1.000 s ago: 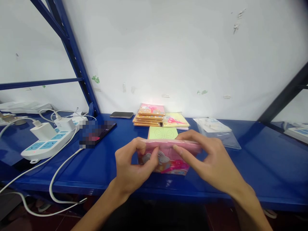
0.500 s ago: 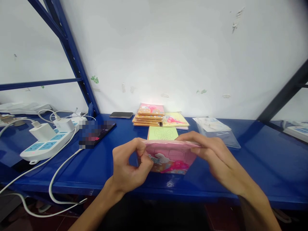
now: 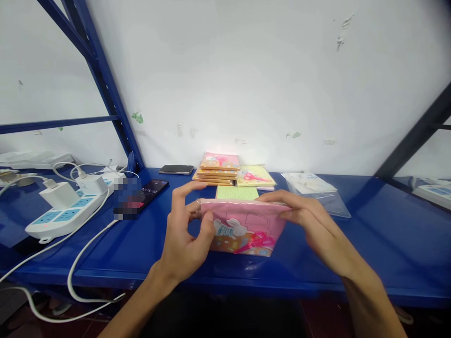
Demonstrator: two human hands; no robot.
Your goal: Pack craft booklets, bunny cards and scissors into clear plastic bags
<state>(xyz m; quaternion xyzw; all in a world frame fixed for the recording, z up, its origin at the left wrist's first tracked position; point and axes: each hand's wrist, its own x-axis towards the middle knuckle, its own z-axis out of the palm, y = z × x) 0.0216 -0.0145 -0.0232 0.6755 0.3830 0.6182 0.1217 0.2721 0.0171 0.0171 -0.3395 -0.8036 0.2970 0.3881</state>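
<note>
A pink paper-craft pack (image 3: 225,234) in a clear plastic bag stands tilted up over the front of the blue table. Its face shows a white rabbit and a pair of pink scissors (image 3: 259,240). My left hand (image 3: 186,239) grips the left edge, thumb in front and a finger behind, with the index finger lifted off. At the top right corner, my right hand (image 3: 313,220) pinches the bag's upper edge between thumb and fingers. Just behind the pack lies a yellow-green sheet (image 3: 234,192) with a line drawing, partly hidden.
Beyond lie a stack of similar packs (image 3: 216,171), a yellow pack with pink scissors (image 3: 255,176) and clear bags with a white sheet (image 3: 312,183). To the left are two phones (image 3: 176,169) (image 3: 155,188), a power strip (image 3: 66,213) and white cables on the blue table (image 3: 380,225).
My left hand has loosened its pinch at the top left corner: the index finger has lifted and the thumb now lies on the front. The pack's face has turned slightly more into view.
</note>
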